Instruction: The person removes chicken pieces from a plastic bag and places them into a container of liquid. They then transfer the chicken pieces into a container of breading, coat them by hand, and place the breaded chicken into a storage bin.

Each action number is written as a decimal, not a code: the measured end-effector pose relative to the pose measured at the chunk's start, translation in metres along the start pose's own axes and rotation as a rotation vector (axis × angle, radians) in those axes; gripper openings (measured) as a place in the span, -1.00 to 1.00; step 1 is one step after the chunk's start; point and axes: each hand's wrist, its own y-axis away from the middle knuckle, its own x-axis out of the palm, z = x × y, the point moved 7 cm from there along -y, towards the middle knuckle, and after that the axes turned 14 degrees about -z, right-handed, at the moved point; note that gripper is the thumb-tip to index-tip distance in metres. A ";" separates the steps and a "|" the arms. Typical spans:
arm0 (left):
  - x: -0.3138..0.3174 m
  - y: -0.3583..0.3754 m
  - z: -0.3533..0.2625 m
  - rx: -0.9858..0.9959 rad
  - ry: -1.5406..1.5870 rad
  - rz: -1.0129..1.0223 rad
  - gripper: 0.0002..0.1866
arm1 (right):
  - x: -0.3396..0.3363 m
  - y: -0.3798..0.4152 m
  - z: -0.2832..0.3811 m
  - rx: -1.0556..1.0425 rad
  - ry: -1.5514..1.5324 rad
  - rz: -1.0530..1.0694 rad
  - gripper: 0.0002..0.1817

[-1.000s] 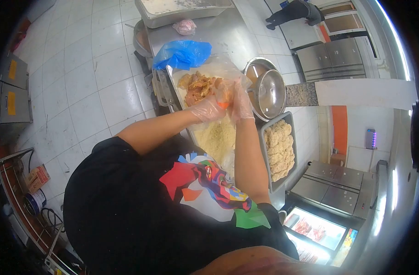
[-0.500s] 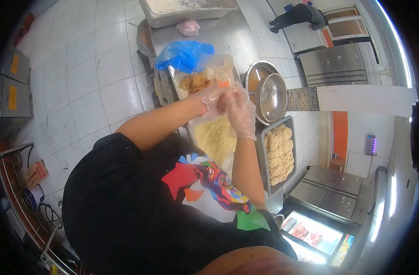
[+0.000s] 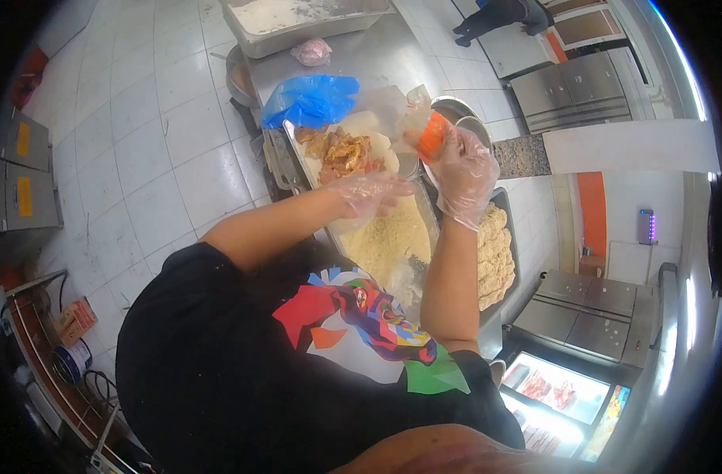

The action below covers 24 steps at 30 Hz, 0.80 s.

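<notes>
My right hand (image 3: pixel 465 175), in a clear plastic glove, grips a clear plastic bag (image 3: pixel 430 136) with a bright orange patch. The bag is raised over the right side of the work table, in front of the steel bowls (image 3: pixel 478 130). My left hand (image 3: pixel 370 196), gloved too, is empty with its fingers stretched out. It hovers at the near side of the marinated meat pieces (image 3: pixel 346 155), which lie in a metal tray. Beneath and in front of it is a bed of pale yellow breading flour (image 3: pixel 384 245).
A blue plastic bag (image 3: pixel 309 101) and a small pink-white bundle (image 3: pixel 311 52) lie on the steel table (image 3: pixel 369 55). Behind stands a deep pan (image 3: pixel 305 35) of white powder. To the right is a grey tray of breaded pieces (image 3: pixel 495 261). Another person (image 3: pixel 507 16) stands far off.
My hands were together over the meat tray and have parted. The right moved right with the orange-patched bag; the left drew nearer and opened, uncovering the meat.
</notes>
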 end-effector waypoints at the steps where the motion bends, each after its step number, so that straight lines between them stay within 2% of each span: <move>1: -0.001 0.001 0.004 -0.049 0.053 -0.005 -0.56 | -0.005 -0.002 0.006 -0.054 0.038 -0.029 -0.69; 4: 0.003 0.012 0.027 -0.142 0.201 0.018 -0.57 | 0.004 0.003 0.003 -0.195 0.054 -0.022 -0.71; 6: -0.008 0.007 0.012 -0.107 0.294 -0.007 -0.57 | 0.015 -0.010 0.007 -0.153 0.061 -0.044 -0.73; 8: -0.016 0.009 0.025 -0.145 0.337 -0.062 -0.55 | -0.006 0.024 -0.016 0.000 0.023 -0.051 -0.74; 10: -0.024 0.010 0.008 -0.068 0.328 0.023 -0.43 | -0.008 0.015 -0.024 0.105 -0.201 -0.196 -0.74; 11: -0.022 0.017 0.018 -0.069 0.333 0.066 -0.38 | -0.008 0.024 -0.034 0.256 -0.389 -0.205 -0.74; 14: -0.019 0.037 0.004 -0.085 0.449 -0.160 -0.19 | 0.016 0.065 -0.086 0.710 -0.871 -0.092 -0.74; 15: -0.014 0.037 -0.001 -0.069 0.502 -0.142 -0.08 | 0.023 0.080 -0.097 0.731 -0.983 -0.012 -0.71; 16: -0.008 0.041 -0.010 0.019 0.506 -0.093 -0.12 | 0.022 0.102 -0.112 0.821 -1.083 0.005 -0.69; 18: 0.009 0.055 -0.032 0.183 0.518 0.020 -0.18 | 0.012 0.142 -0.101 0.984 -1.297 0.022 -0.65; 19: -0.017 0.019 -0.018 0.188 0.467 -0.030 -0.24 | 0.020 0.164 -0.120 1.034 -1.254 0.085 -0.61; 21: -0.024 -0.005 -0.011 0.320 0.305 -0.077 -0.34 | 0.023 0.208 -0.141 1.067 -1.161 0.195 -0.56; 24: 0.035 0.018 -0.024 0.619 -0.025 -0.001 -0.40 | 0.012 0.243 -0.144 1.038 -0.975 0.223 -0.56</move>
